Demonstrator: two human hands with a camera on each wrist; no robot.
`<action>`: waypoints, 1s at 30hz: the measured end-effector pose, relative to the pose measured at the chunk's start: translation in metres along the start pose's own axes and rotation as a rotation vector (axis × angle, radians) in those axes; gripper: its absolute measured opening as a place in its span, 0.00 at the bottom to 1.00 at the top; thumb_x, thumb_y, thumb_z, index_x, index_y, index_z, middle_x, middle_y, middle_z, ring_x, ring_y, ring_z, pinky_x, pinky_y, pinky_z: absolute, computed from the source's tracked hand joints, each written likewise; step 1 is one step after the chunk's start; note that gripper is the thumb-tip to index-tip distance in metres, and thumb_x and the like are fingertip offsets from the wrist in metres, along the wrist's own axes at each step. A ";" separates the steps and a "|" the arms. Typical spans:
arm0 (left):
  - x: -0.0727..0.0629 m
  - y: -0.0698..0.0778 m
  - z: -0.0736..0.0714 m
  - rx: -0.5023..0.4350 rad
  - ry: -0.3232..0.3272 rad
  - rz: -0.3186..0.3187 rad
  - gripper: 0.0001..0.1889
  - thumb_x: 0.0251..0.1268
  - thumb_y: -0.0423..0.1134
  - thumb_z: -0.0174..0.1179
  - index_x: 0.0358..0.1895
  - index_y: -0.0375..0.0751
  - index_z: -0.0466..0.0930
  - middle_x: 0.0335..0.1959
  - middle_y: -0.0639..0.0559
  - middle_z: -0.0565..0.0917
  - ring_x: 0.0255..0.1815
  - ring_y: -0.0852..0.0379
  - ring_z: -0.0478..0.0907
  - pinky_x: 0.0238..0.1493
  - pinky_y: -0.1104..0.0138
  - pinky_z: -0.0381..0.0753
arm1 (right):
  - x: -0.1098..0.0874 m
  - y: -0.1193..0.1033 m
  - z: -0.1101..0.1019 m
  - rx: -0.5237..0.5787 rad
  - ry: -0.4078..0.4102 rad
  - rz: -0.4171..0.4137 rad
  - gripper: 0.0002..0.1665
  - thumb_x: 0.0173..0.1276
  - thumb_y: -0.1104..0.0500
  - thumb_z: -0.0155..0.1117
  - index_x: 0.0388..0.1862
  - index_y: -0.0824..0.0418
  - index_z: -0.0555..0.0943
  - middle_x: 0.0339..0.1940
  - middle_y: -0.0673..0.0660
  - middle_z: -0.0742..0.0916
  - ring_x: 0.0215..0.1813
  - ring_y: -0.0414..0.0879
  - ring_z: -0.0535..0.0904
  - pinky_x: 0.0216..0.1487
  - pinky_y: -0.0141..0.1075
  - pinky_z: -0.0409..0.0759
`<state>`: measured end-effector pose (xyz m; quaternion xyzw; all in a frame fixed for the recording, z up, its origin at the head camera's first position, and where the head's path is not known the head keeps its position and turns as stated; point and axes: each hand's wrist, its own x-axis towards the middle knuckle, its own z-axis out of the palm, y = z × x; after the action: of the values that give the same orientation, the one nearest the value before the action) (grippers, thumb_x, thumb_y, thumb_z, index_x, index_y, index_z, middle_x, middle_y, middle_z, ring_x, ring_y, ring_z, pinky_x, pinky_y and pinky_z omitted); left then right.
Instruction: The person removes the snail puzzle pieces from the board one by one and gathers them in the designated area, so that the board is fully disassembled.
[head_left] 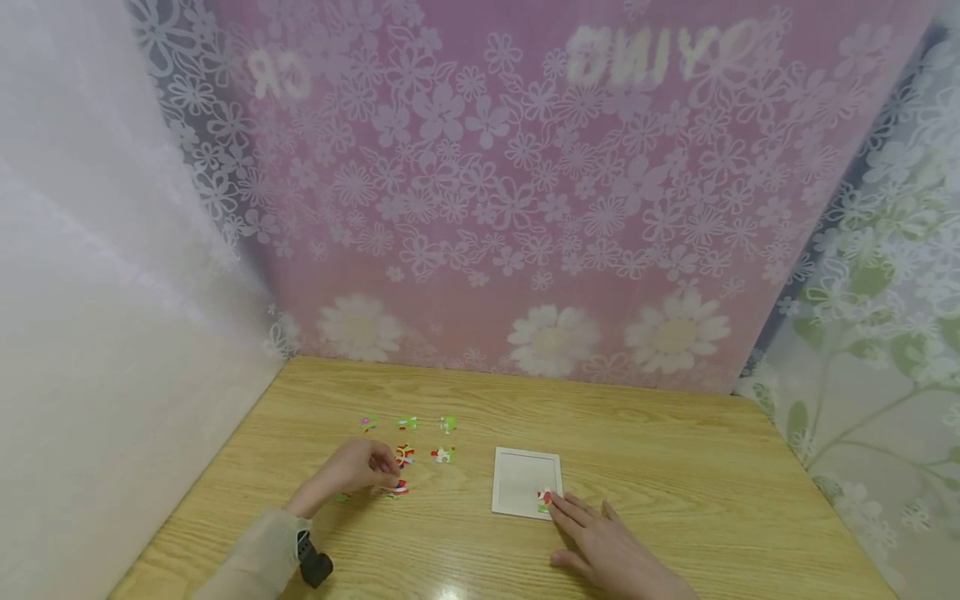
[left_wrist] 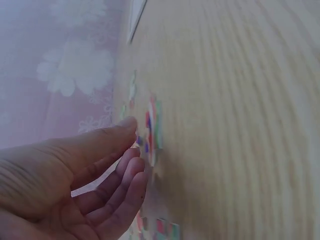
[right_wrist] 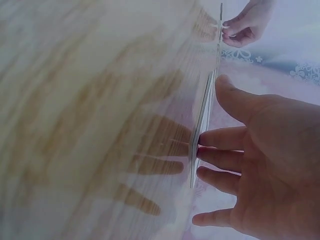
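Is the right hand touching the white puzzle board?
Touching. In the head view, the right hand lies flat with its fingertips on the near corner of the white puzzle board, by the piece in it.

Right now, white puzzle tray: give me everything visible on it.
The tray is a flat, thin white square board with a slightly raised rim, possibly card or plastic. It lies flat on the wooden table, right of the loose pieces. It holds only one red-and-green piece, at its near right corner. The right hand, fingers straight, touches that corner and piece. In the right wrist view the tray shows edge-on.
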<state>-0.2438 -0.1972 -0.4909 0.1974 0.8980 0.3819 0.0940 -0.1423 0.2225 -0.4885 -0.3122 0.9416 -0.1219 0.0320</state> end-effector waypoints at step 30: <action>0.052 0.057 -0.004 -0.300 -0.047 0.036 0.17 0.79 0.44 0.56 0.56 0.33 0.83 0.50 0.34 0.86 0.52 0.36 0.84 0.53 0.48 0.84 | -0.003 0.000 0.000 0.040 -0.011 0.021 0.44 0.78 0.35 0.50 0.76 0.68 0.67 0.78 0.63 0.68 0.76 0.63 0.65 0.64 0.74 0.63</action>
<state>-0.2757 -0.1415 -0.4481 0.2060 0.8246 0.5089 0.1363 -0.1398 0.2242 -0.4884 -0.3022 0.9421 -0.1384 0.0446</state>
